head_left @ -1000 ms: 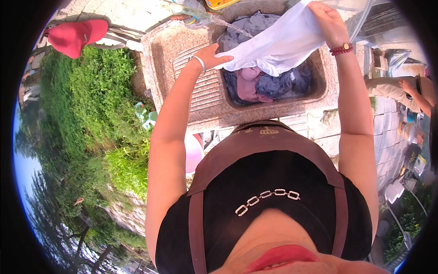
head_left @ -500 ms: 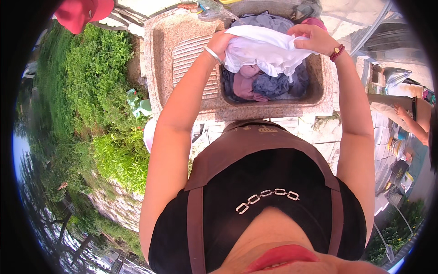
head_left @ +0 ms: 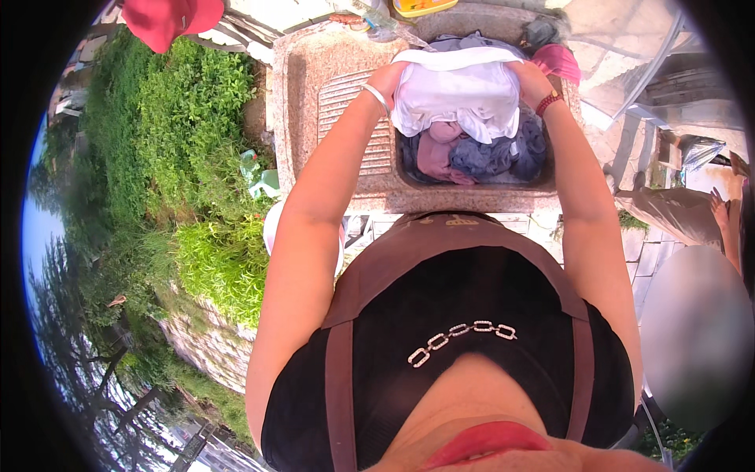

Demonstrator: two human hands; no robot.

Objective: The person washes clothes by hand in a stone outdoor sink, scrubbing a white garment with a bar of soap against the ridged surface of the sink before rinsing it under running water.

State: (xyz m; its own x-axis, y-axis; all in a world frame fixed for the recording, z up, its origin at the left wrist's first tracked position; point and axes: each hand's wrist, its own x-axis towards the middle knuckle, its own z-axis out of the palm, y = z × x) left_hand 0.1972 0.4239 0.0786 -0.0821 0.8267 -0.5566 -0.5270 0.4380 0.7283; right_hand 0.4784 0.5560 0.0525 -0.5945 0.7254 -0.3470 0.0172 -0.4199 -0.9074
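We see a stone washing sink [head_left: 303,118] of speckled pinkish-grey granite, with a ribbed washboard [head_left: 346,118] slanting on its left half and a deep basin on its right. In the basin lies a heap of wet laundry [head_left: 487,153], grey-blue and mauve pieces tangled together, with a white cloth [head_left: 460,94] on top of them. On the far rim rest a yellow container [head_left: 421,6] and something small and clear beside it, too blurred to tell. A pink cloth [head_left: 560,59] lies at the right far corner
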